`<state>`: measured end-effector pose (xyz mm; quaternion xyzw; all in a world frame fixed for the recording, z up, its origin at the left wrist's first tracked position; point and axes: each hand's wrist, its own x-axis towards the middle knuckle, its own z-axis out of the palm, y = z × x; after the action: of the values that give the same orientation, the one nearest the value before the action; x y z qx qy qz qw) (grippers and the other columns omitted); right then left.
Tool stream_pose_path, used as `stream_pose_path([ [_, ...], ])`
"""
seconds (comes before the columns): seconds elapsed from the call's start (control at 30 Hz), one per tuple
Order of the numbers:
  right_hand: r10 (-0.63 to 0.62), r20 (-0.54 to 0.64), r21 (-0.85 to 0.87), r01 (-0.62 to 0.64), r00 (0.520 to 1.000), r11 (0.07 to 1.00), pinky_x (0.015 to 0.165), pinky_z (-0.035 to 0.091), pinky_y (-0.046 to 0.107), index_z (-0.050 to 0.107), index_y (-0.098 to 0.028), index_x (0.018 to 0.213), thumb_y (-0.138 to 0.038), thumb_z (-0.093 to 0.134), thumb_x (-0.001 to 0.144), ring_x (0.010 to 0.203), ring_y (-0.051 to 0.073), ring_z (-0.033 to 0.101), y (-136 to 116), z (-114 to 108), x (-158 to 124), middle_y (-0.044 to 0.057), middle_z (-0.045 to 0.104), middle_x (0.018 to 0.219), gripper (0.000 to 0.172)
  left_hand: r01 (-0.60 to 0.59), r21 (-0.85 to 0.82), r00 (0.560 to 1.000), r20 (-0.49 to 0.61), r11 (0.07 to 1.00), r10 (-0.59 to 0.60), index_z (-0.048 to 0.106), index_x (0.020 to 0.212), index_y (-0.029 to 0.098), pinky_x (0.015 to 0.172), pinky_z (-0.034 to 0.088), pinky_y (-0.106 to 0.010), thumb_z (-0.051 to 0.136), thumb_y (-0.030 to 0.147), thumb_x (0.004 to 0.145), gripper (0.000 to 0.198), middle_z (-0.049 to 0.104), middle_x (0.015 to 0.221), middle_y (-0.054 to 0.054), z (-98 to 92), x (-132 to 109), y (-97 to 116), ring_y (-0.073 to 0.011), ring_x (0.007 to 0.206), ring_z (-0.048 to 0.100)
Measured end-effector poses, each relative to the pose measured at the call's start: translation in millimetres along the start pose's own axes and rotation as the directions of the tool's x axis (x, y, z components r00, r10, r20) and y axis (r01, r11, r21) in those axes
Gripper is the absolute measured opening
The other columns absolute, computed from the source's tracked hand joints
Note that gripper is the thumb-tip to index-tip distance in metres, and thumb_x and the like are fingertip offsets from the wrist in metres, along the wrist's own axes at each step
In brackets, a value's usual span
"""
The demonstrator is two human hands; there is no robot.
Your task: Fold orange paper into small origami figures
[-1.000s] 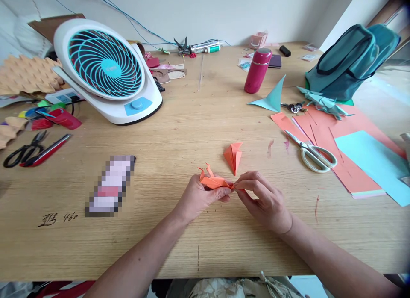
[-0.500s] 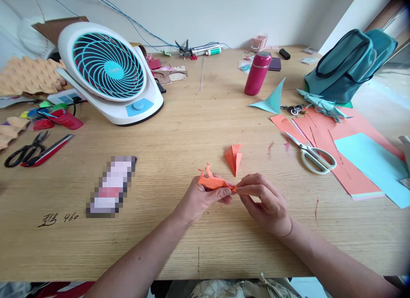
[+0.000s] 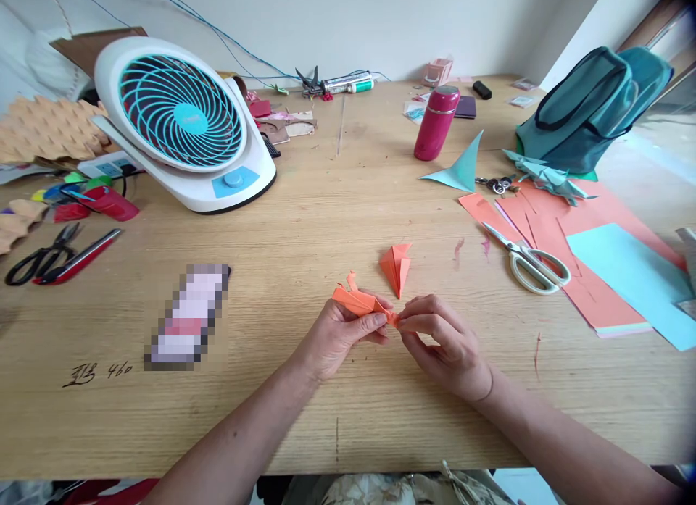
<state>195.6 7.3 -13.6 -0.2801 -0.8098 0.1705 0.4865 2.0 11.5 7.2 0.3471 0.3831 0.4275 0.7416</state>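
Orange folded paper (image 3: 354, 301) is turning slightly compared with the earlier view, its left end now showing a broader flap. Left hand (image 3: 342, 336) is holding its body narrowly between thumb and fingers; right hand (image 3: 446, 345) is pinching its other end, above the wooden table (image 3: 261, 418). Just beyond, a second orange piece (image 3: 396, 268) is lying. Among containers, a capped magenta flask (image 3: 436, 127) is standing farther back and a teal bag (image 3: 587, 114) is resting at right, both hiding their contents from where I am standing. At left, a red cup (image 3: 112, 203) is leaning, its contents too small to tell.
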Motion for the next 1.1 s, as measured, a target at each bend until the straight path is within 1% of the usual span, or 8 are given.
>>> stream_pose_path([
  [0.1, 0.012, 0.018, -0.007, -0.012, 1.000, 1.000, 0.075, 0.057, 0.035, 0.061, -0.020, 0.109, 0.003, 0.058, 0.088, 0.085, 0.018, 0.063, 0.3, -0.3, -0.3, 0.008, 0.063, 0.094, 0.031, -0.031, 0.018, 0.999, 0.022, 0.999, 0.031, 0.078, 0.093, 0.018, 0.064, 0.058, -0.024, 0.084, 0.031, 0.075, 0.023, 0.071, 0.085, -0.003, 0.0, 0.2, -1.0, -0.0134, 0.076, 0.066],
  [0.17, 0.020, 0.037, -0.032, -0.019, 0.999, 0.999, 0.074, 0.057, 0.035, 0.062, -0.020, 0.114, 0.001, 0.058, 0.090, 0.086, 0.018, 0.063, 0.9, -0.6, -0.7, 0.009, 0.064, 0.095, 0.032, -0.056, 0.049, 0.998, 0.022, 0.997, 0.055, 0.078, 0.089, 0.019, 0.064, 0.059, -0.024, 0.083, 0.030, 0.077, 0.018, 0.071, 0.090, -0.003, 0.5, 0.2, -1.6, -0.0148, 0.081, 0.066],
  [0.23, 0.032, 0.049, -0.059, -0.029, 0.998, 0.998, 0.072, 0.057, 0.034, 0.063, -0.021, 0.115, -0.001, 0.059, 0.091, 0.086, 0.019, 0.063, 1.5, -0.8, -0.9, 0.009, 0.064, 0.096, 0.031, -0.069, 0.072, 0.998, 0.008, 0.995, 0.069, 0.078, 0.087, 0.019, 0.064, 0.058, -0.024, 0.083, 0.030, 0.077, 0.017, 0.070, 0.090, -0.003, 1.2, 0.4, -2.2, -0.0155, 0.083, 0.066],
  [0.43, 0.041, 0.032, -0.092, -0.038, 0.999, 0.995, 0.070, 0.056, 0.033, 0.064, -0.022, 0.107, -0.002, 0.058, 0.091, 0.084, 0.018, 0.065, 1.2, 0.4, 1.4, 0.008, 0.066, 0.095, 0.026, -0.051, 0.080, 0.999, -0.014, 0.995, 0.052, 0.079, 0.089, 0.018, 0.064, 0.056, -0.023, 0.084, 0.032, 0.075, 0.020, 0.071, 0.088, -0.004, -0.7, 1.0, -4.1, -0.0155, 0.082, 0.065],
  [0.63, 0.056, 0.018, -0.101, -0.054, 0.998, 0.993, 0.069, 0.055, 0.033, 0.063, -0.021, 0.105, -0.001, 0.058, 0.091, 0.083, 0.018, 0.063, -1.2, 2.2, 2.8, 0.008, 0.066, 0.092, 0.025, -0.085, 0.103, 0.996, 0.001, 0.991, 0.086, 0.079, 0.089, 0.018, 0.063, 0.053, -0.022, 0.082, 0.028, 0.078, 0.015, 0.069, 0.085, -0.002, -3.2, 2.1, -5.5, -0.0099, 0.068, 0.063],
  [0.8, 0.063, 0.010, -0.152, -0.061, 0.998, 0.986, 0.069, 0.053, 0.034, 0.062, -0.021, 0.102, -0.001, 0.060, 0.089, 0.081, 0.018, 0.062, -0.8, 2.3, 2.4, 0.007, 0.066, 0.091, 0.024, -0.076, 0.107, 0.997, -0.009, 0.991, 0.077, 0.079, 0.086, 0.018, 0.063, 0.052, -0.021, 0.083, 0.027, 0.077, 0.013, 0.068, 0.077, -0.001, -0.4, 1.7, -4.6, -0.0111, 0.070, 0.063],
  [0.97, 0.005, 0.050, -0.198, 0.005, 0.999, 0.980, 0.070, 0.051, 0.035, 0.061, -0.021, 0.104, -0.001, 0.060, 0.089, 0.077, 0.017, 0.060, 0.0, -0.2, 4.5, 0.006, 0.064, 0.087, 0.025, -0.068, 0.106, 0.998, -0.007, 0.992, 0.069, 0.079, 0.085, 0.019, 0.063, 0.053, -0.020, 0.083, 0.025, 0.078, 0.011, 0.067, 0.081, -0.001, 0.2, 1.0, -6.4, -0.0097, 0.070, 0.063],
  [1.1, 0.004, 0.080, -0.182, 0.011, 0.997, 0.983, 0.074, 0.052, 0.036, 0.061, -0.021, 0.109, 0.000, 0.062, 0.087, 0.080, 0.018, 0.060, 0.6, -1.1, 5.3, 0.006, 0.065, 0.088, 0.030, -0.094, 0.089, 0.995, -0.028, 0.992, 0.097, 0.079, 0.085, 0.017, 0.061, 0.054, -0.019, 0.083, 0.027, 0.077, 0.013, 0.065, 0.084, -0.002, -1.1, 1.7, -7.5, -0.0102, 0.072, 0.062],
])
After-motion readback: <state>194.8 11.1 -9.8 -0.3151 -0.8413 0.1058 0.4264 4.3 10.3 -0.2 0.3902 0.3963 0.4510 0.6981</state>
